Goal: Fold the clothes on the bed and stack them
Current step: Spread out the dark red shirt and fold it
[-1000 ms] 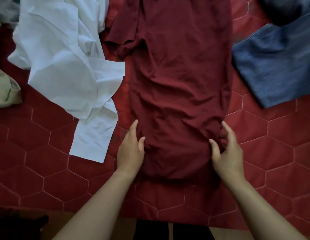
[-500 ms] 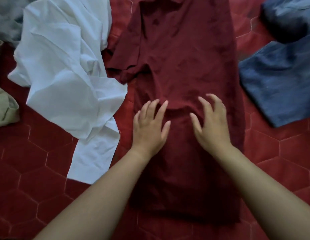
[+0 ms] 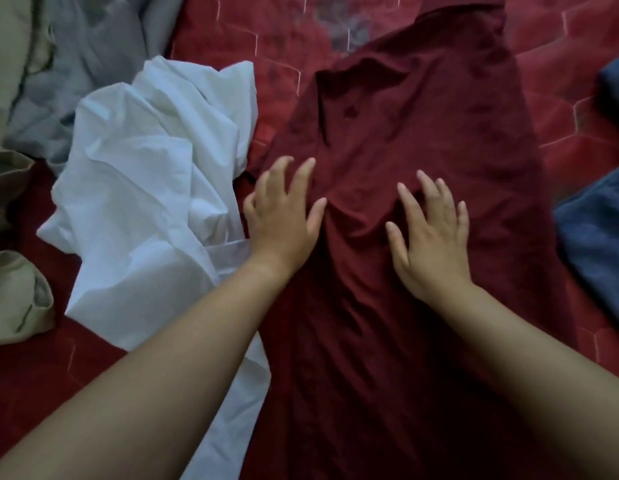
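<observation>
A dark red shirt (image 3: pixel 422 126) lies lengthwise on the red quilted bed (image 3: pixel 574 64), its sides folded in to a narrow strip. My left hand (image 3: pixel 284 220) rests flat on the shirt's left side with fingers spread, near a sleeve fold. My right hand (image 3: pixel 431 237) lies flat on the shirt's middle, fingers apart. Neither hand grips the cloth. A crumpled white garment (image 3: pixel 145 202) lies just left of the shirt, partly under my left forearm.
A blue garment (image 3: pixel 599 244) lies at the right edge. Another dark blue piece (image 3: pixel 616 88) sits above it. A grey garment (image 3: pixel 93 64) and beige clothes (image 3: pixel 14 299) lie at the left. The quilt shows bare at the top.
Both hands slid from the shirt's near hem up along it to the middle, opening flat. The view moved closer and further up the bed.
</observation>
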### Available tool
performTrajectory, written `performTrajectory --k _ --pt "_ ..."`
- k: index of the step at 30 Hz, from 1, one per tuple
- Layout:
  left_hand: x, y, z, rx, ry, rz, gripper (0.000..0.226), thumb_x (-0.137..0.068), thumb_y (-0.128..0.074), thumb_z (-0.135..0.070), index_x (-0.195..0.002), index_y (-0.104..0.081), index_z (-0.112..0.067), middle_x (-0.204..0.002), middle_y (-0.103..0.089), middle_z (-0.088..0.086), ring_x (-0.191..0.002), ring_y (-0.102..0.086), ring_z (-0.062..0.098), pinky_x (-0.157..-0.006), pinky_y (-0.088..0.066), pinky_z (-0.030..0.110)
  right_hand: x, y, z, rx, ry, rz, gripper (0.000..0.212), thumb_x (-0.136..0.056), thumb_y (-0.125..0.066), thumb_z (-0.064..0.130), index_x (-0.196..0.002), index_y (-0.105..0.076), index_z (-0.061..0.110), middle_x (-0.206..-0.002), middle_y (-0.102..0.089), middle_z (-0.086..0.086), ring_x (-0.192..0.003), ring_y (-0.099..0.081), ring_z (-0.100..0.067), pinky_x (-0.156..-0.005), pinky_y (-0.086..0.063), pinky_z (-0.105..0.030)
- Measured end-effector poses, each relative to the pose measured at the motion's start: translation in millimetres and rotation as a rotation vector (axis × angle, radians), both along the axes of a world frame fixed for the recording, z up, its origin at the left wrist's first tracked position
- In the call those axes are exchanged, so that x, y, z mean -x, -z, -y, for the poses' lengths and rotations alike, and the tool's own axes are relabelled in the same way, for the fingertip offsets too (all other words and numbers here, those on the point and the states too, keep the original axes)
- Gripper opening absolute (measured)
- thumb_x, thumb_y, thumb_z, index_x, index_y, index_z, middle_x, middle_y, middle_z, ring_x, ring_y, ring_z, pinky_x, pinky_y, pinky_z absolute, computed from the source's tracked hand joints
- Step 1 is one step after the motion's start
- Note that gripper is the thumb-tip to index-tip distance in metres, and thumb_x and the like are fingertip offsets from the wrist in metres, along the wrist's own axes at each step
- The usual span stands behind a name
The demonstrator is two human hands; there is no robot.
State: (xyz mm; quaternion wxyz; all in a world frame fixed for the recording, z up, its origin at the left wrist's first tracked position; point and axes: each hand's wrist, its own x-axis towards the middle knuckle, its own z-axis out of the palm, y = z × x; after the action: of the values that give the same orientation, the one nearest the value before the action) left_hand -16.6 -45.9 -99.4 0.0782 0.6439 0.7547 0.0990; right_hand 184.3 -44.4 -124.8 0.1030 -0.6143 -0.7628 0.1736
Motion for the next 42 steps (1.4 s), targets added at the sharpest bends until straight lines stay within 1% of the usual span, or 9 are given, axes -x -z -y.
performTrajectory --k 4,8,20,25,29,33,37,39,42 --pt "25.5 10.7 -35.1 0.154 -0.072 0.009 0.062 -0.089 -0.052 -0.042 -0.141 -0.032 -0.017 -0.141 -0.035 0.006 -0.126 -0.035 0.027 -0.097 -0.035 0.044 8.1 11.0 -13.6 0.05 -0.085 0.147 0.056 -0.096 -0.031 0.045 -0.148 -0.02 0.027 -0.157 -0.01 0.001 -0.144 -0.002 -0.021 -0.113 0.002 -0.049" --pt "47.2 12.1 -29.5 0.082 0.048 0.058 0.054 -0.094 -0.046 -0.038 -0.14 -0.037 -0.012 -0.144 -0.036 0.012 -0.132 -0.031 0.027 -0.111 -0.022 0.037 3.4 13.7 -10.8 0.056 -0.086 0.184 0.058 -0.093 -0.023 0.049 -0.147 -0.021 0.029 -0.157 -0.013 0.003 -0.144 -0.006 -0.019 -0.114 0.002 -0.044" --pt "154.9 0.6 -7.2 0.164 0.254 -0.077 0.066 -0.085 -0.03 -0.056 -0.139 -0.043 -0.019 -0.145 -0.038 0.014 -0.131 -0.038 0.032 -0.107 -0.031 0.048 66.9 -7.4 -31.2 0.028 -0.063 -0.11 0.057 -0.093 -0.03 0.048 -0.146 -0.025 0.028 -0.156 -0.015 0.006 -0.144 -0.003 -0.014 -0.114 0.002 -0.042" --pt "72.3 9.6 -12.1 0.098 0.098 -0.009 0.07 -0.078 -0.041 -0.064 -0.139 -0.037 -0.032 -0.147 -0.033 0.004 -0.131 -0.035 0.024 -0.099 -0.034 0.047 68.2 4.8 -32.6 0.061 -0.081 -0.01 0.054 -0.095 -0.029 0.047 -0.145 -0.029 0.025 -0.156 -0.018 0.003 -0.144 -0.005 -0.016 -0.115 0.002 -0.04" --pt "49.8 22.3 -17.7 0.104 0.127 0.0 0.056 -0.079 -0.053 -0.059 -0.127 -0.052 -0.031 -0.141 -0.041 -0.001 -0.129 -0.036 0.018 -0.099 -0.031 0.041 53.6 8.5 -28.0 0.031 -0.07 0.01 0.056 -0.093 -0.024 0.047 -0.144 -0.031 0.025 -0.155 -0.019 0.004 -0.143 -0.01 -0.017 -0.113 0.0 -0.041" --pt "58.1 13.0 -27.0 -0.051 0.063 0.237 0.026 -0.085 -0.062 -0.037 -0.098 -0.066 -0.015 -0.11 -0.062 0.001 -0.103 -0.055 0.023 -0.083 -0.042 0.037 43.4 8.6 -20.1 0.012 -0.07 0.0 0.054 -0.094 -0.025 0.043 -0.144 -0.033 0.025 -0.155 -0.018 0.003 -0.143 -0.012 -0.016 -0.114 -0.004 -0.041" --pt "71.1 -8.7 -37.2 -0.248 -0.168 0.489 0.02 -0.09 -0.054 -0.033 -0.092 -0.063 -0.016 -0.083 -0.065 -0.003 -0.078 -0.06 0.018 -0.069 -0.042 0.029 41.7 0.1 -22.8 0.014 -0.036 -0.136 0.053 -0.094 -0.027 0.041 -0.144 -0.033 0.023 -0.154 -0.021 0.005 -0.142 -0.009 -0.011 -0.115 -0.005 -0.041" --pt "84.2 -10.7 -41.3 -0.266 -0.362 0.459 0.021 -0.092 -0.049 -0.034 -0.1 -0.059 -0.017 -0.087 -0.065 -0.004 -0.081 -0.061 0.019 -0.066 -0.037 0.025 38.8 -5.9 -25.9 -0.025 -0.017 -0.174 0.052 -0.094 -0.03 0.04 -0.143 -0.034 0.022 -0.154 -0.021 0.006 -0.142 -0.009 -0.01 -0.114 -0.005 -0.042" --pt "95.3 -1.2 -41.4 -0.026 -0.417 0.37 0.035 -0.091 -0.053 -0.026 -0.123 -0.049 -0.012 -0.119 -0.06 0.008 -0.108 -0.056 0.026 -0.086 -0.041 0.031 31.1 -11.4 -27.2 -0.03 0.015 -0.152 0.055 -0.093 -0.03 0.043 -0.143 -0.033 0.021 -0.154 -0.021 0.005 -0.142 -0.007 -0.009 -0.114 -0.004 -0.042"
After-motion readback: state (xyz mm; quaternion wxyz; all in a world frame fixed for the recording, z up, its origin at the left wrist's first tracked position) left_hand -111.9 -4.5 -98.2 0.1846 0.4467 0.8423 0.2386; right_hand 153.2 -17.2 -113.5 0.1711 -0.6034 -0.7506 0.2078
